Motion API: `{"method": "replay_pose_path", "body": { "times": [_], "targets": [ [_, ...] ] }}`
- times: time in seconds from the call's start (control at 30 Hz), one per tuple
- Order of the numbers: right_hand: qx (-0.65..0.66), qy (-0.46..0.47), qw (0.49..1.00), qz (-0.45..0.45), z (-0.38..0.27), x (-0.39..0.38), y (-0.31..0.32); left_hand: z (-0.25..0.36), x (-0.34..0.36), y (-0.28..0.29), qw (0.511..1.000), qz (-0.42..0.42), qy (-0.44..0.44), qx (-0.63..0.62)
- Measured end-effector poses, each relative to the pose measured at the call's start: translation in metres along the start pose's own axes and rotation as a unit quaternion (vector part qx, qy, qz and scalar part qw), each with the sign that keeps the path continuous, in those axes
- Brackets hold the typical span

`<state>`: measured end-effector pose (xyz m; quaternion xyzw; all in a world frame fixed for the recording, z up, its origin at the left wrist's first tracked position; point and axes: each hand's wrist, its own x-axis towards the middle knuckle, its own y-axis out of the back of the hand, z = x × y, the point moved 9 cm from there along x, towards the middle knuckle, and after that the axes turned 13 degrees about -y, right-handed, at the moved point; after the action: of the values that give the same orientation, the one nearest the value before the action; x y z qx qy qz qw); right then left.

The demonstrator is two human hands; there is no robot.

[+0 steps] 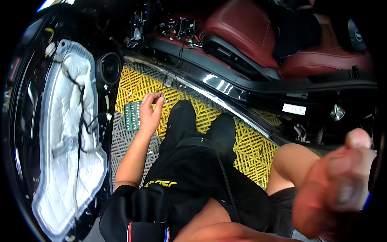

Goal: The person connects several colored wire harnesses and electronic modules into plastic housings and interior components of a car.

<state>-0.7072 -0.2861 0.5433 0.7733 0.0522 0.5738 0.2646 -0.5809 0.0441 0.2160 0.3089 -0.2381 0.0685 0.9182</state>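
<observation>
My left hand (151,113) is low over the yellow floor grid, its thumb and index finger pinched together. The end of a thin dark wire (163,82), which hangs down over the door sill, meets these fingertips. Just left of this hand lies a green board (132,115) with rows of small pale marks. My right hand (328,189) is raised close at the lower right, blurred, with its fingers curled. A pale shape beside its fingers is too smeared and cut off to name.
On the left stands an opened car door with silvery-white padding (70,113), a wiring harness (82,109) and a round speaker (109,67). Beyond the metal-trimmed sill (217,101) are a dark red seat (242,32) and loose wiring (181,30). Black shoes (180,119) rest on the yellow grid (252,153).
</observation>
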Motion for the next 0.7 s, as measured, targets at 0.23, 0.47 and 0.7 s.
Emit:
{"method": "replay_pose_path", "body": {
  "times": [0.23,0.47,0.7],
  "targets": [
    [0.159,-0.33,0.927,0.082,-0.01,-0.105,-0.037,0.092,-0.107,0.047,0.992,0.089,-0.086,-0.005],
    [0.505,-0.755,0.368,-0.198,0.039,-0.347,-0.318,0.155,-0.181,0.016,0.867,0.071,-0.013,-0.492],
    [0.669,-0.697,0.256,-0.001,0.07,-0.334,-0.33,0.174,-0.256,0.046,0.79,0.005,0.005,-0.613]
  ]
}}
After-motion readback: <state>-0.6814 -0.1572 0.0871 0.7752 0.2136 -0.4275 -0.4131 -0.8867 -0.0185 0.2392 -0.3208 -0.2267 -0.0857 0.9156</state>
